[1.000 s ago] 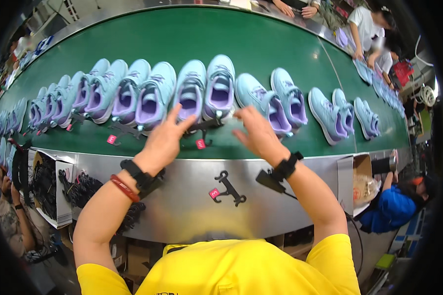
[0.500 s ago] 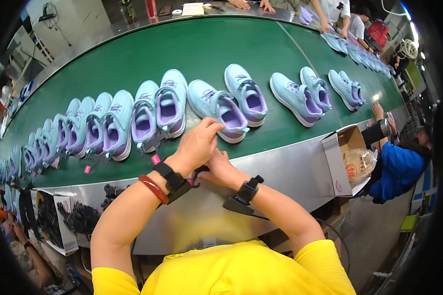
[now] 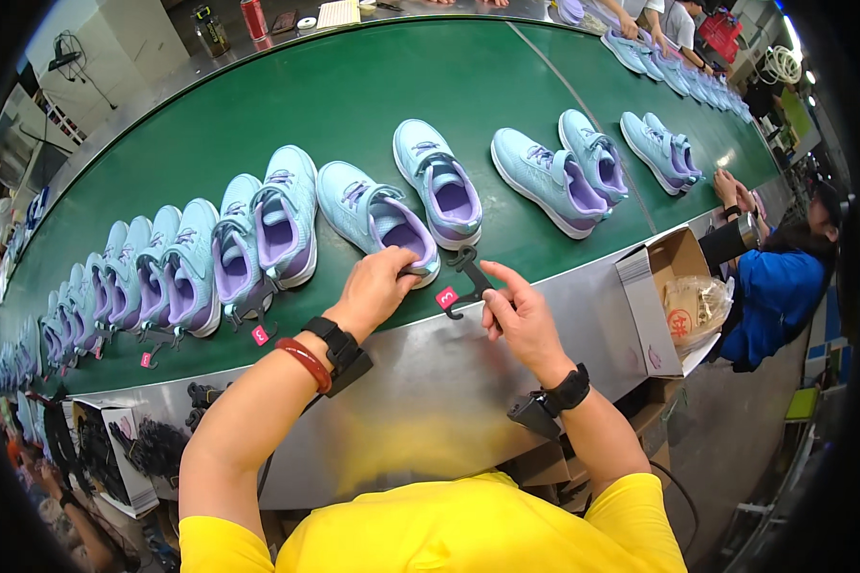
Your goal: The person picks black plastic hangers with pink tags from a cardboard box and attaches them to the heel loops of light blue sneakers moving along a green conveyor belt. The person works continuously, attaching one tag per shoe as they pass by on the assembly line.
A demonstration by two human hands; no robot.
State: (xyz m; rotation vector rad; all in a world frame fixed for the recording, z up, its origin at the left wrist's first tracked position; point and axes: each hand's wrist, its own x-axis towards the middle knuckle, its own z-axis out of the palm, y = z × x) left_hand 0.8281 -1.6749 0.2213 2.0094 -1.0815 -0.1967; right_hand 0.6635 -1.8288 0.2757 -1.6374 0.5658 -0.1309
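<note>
While a green belt [image 3: 354, 95] spans the view from nine o'clock through twelve to three, a metal ledge [image 3: 430, 372] runs along its near side, toward six. At three o'clock an open box [image 3: 637, 282] stands by the ledge. Pale blue shoes [image 3: 191, 253] with purple linings line the belt toward nine o'clock, and others [image 3: 545, 177] stand toward two. Ahead of the person, just above the centre, sit a left shoe [image 3: 358, 205] and, at its two o'clock, a right shoe [image 3: 438, 181]. The left hand [image 3: 375, 288] is narrowed, its fingers pinching the left shoe's heel. The right hand [image 3: 521, 320] holds a black hanger [image 3: 476, 277] between thumb and forefinger, its upper end close by the right shoe's heel. A pink tag [image 3: 446, 297] sits at the hanger's eight o'clock.
</note>
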